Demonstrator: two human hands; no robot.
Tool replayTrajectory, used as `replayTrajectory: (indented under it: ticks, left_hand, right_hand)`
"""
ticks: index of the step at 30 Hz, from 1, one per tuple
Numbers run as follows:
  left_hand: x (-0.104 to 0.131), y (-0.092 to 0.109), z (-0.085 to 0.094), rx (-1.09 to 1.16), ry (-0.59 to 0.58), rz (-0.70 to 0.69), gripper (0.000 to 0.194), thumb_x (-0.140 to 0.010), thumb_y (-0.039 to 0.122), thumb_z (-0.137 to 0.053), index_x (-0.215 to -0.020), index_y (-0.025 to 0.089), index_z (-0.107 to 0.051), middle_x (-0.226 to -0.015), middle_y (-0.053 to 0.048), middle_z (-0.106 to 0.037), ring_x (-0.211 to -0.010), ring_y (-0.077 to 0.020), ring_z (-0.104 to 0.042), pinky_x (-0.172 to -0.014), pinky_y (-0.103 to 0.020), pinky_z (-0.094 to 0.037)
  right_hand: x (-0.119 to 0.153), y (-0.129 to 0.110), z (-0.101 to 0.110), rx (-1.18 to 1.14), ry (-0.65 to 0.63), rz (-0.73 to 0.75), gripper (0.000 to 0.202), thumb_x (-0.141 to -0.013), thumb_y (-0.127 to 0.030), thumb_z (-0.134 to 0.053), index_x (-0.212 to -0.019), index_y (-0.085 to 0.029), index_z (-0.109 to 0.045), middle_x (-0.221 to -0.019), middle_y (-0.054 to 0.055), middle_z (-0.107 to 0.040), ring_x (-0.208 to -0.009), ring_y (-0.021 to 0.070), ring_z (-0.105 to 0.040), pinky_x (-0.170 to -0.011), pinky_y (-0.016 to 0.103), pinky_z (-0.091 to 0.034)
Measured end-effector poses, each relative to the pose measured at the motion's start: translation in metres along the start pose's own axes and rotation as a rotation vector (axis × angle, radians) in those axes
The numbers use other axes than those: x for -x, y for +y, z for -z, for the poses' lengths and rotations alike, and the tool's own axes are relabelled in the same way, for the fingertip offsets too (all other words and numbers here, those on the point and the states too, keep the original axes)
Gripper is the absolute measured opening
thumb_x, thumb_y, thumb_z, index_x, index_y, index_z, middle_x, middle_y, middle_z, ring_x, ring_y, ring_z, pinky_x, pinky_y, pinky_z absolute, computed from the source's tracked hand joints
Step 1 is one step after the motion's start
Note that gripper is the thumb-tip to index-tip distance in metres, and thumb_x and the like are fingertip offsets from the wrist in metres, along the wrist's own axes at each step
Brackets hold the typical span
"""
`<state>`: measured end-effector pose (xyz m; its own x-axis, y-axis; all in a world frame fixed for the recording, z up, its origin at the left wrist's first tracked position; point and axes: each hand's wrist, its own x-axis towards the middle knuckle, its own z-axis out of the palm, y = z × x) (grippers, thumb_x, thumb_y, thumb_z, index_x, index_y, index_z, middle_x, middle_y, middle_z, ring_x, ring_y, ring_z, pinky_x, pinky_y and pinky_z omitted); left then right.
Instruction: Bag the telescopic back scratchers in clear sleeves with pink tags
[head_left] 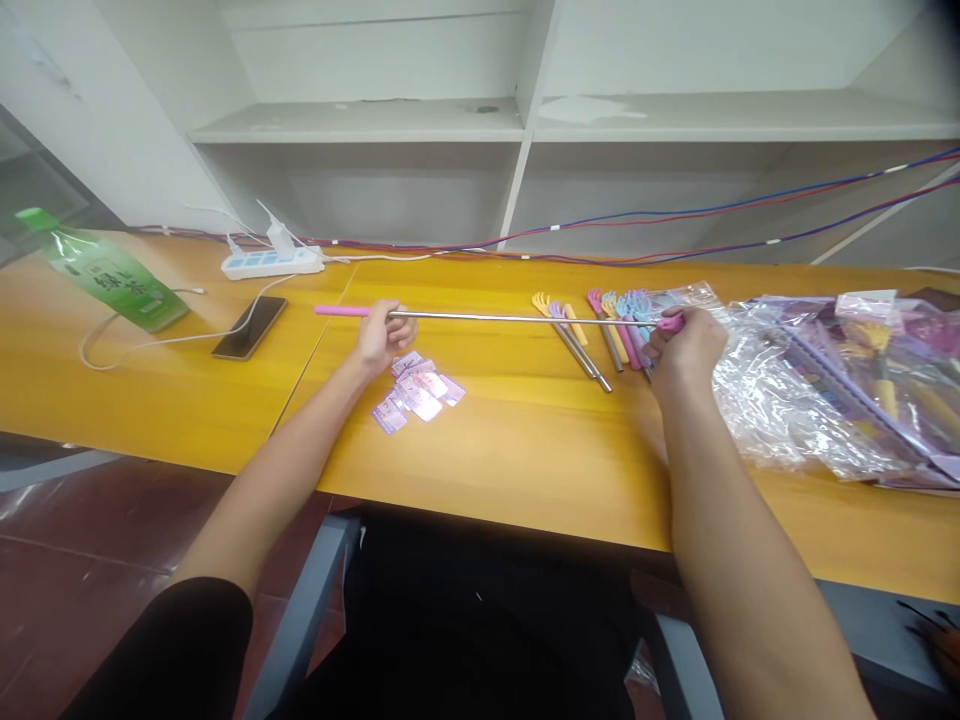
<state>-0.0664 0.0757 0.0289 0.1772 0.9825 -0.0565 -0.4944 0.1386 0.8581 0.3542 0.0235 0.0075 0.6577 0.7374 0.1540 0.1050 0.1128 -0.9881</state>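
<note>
A telescopic back scratcher (495, 318) is stretched out long and level above the table between my two hands. My left hand (384, 335) is closed around it beside the pink handle. At the other end, my right hand (688, 350) grips the pink head, which the fingers mostly cover. Below and right of my left hand lies a loose pile of small purple-and-white cards (420, 388). Several more back scratchers (581, 350), with yellow, purple, pink and blue claw heads, lie collapsed on the table left of my right hand.
Clear plastic bags (787, 400) and a purple box (892, 400) with packed scratchers fill the right side. On the left are a green tea bottle (112, 275), a phone (251, 328) and a power strip (270, 262). Cables (600, 225) run along the back by the white shelves (360, 120).
</note>
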Motion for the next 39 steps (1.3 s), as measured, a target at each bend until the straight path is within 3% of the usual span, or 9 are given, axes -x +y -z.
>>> replayTrajectory:
  ticks: [5, 10, 18, 28, 34, 39]
  left_hand:
    - [0.001, 0.0, -0.001, 0.035, 0.024, -0.059, 0.058, -0.098, 0.031, -0.061, -0.06, 0.023, -0.019, -0.049, 0.008, -0.015, -0.038, -0.0065, -0.024, -0.042, -0.021, -0.03]
    - [0.0, 0.003, 0.0, 0.072, 0.032, -0.071, 0.056, -0.099, 0.028, -0.058, -0.06, 0.024, -0.018, -0.049, 0.009, -0.014, -0.038, -0.0059, -0.024, -0.042, -0.02, -0.029]
    - [0.003, 0.003, -0.003, 0.059, 0.011, -0.081, 0.055, -0.101, 0.028, -0.051, -0.058, 0.024, -0.017, -0.049, 0.009, -0.011, -0.038, -0.0059, -0.021, -0.043, -0.02, -0.027]
    - [0.005, 0.005, -0.007, 0.075, 0.034, -0.059, 0.058, -0.104, 0.031, -0.051, -0.058, 0.024, -0.017, -0.049, 0.009, -0.011, -0.04, -0.0075, -0.02, -0.043, -0.021, -0.027]
    - [0.005, 0.004, -0.005, 0.051, -0.008, -0.086, 0.058, -0.106, 0.032, -0.046, -0.056, 0.024, -0.017, -0.049, 0.008, -0.01, -0.04, -0.0075, -0.02, -0.044, -0.021, -0.027]
    - [0.006, 0.006, -0.006, 0.058, 0.037, -0.075, 0.06, -0.105, 0.034, -0.053, -0.058, 0.024, -0.017, -0.051, 0.009, -0.01, -0.04, -0.007, -0.019, -0.043, -0.02, -0.027]
  right_hand:
    - [0.013, 0.003, -0.013, -0.07, 0.035, -0.091, 0.021, -0.09, -0.014, -0.045, -0.074, -0.028, -0.045, -0.048, -0.009, -0.022, -0.043, 0.0125, -0.015, -0.048, 0.034, -0.013]
    - [0.02, -0.004, -0.014, -0.177, 0.048, -0.089, 0.025, -0.093, -0.014, -0.05, -0.071, -0.026, -0.047, -0.047, -0.01, -0.024, -0.041, 0.0105, -0.015, -0.046, 0.031, -0.011]
    - [0.03, -0.018, -0.019, -0.245, 0.071, -0.08, 0.032, -0.091, -0.004, -0.043, -0.067, -0.024, -0.049, -0.043, -0.01, -0.025, -0.04, 0.0096, -0.014, -0.047, 0.033, -0.006]
    - [0.032, -0.024, -0.02, -0.2, 0.086, -0.086, 0.03, -0.091, -0.004, -0.042, -0.07, -0.025, -0.048, -0.043, -0.011, -0.023, -0.041, 0.0087, -0.013, -0.052, 0.035, -0.006]
    - [0.033, -0.026, -0.02, -0.166, 0.076, -0.094, 0.027, -0.096, -0.014, -0.048, -0.073, -0.026, -0.046, -0.046, -0.012, -0.024, -0.043, 0.0087, -0.013, -0.054, 0.036, -0.007]
    - [0.033, -0.025, -0.018, -0.187, 0.06, -0.088, 0.027, -0.094, -0.011, -0.047, -0.071, -0.026, -0.046, -0.045, -0.011, -0.023, -0.042, 0.0093, -0.012, -0.051, 0.035, -0.006]
